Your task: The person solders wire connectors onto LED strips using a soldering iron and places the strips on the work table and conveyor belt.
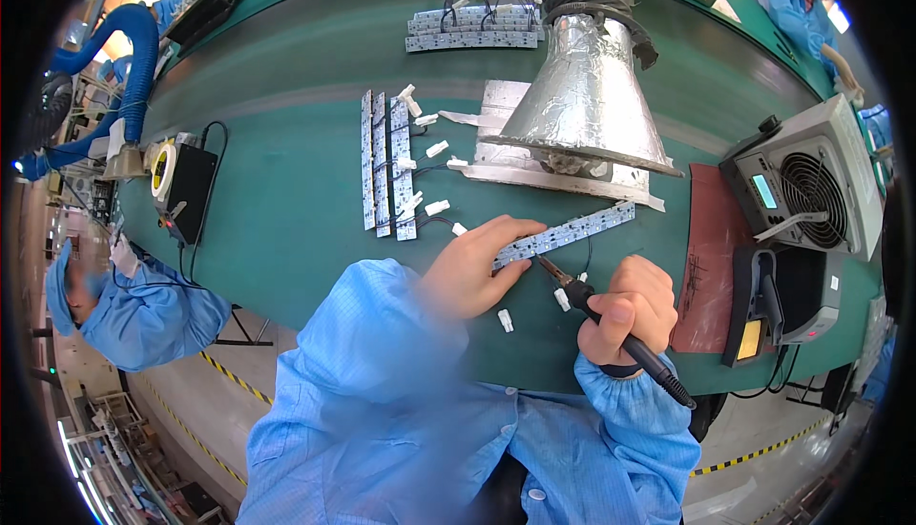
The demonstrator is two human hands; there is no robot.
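Observation:
My left hand grips the left end of a narrow LED circuit board strip, thumb on its near edge and fingers on the far edge. The strip slants up to the right above the green mat. In my right hand is a soldering iron with a black handle, fist closed round it. Its metal tip points at the strip's near edge beside my left thumb; I cannot tell whether they touch. White connectors on dark wires lie just below the strip. Several wired strips stand in a row to the left.
A foil-covered fume hood hangs over a white plate beyond the strip. At right are a fan unit and a soldering station; at left, a black box. More strips lie stacked at the back. A co-worker sits left.

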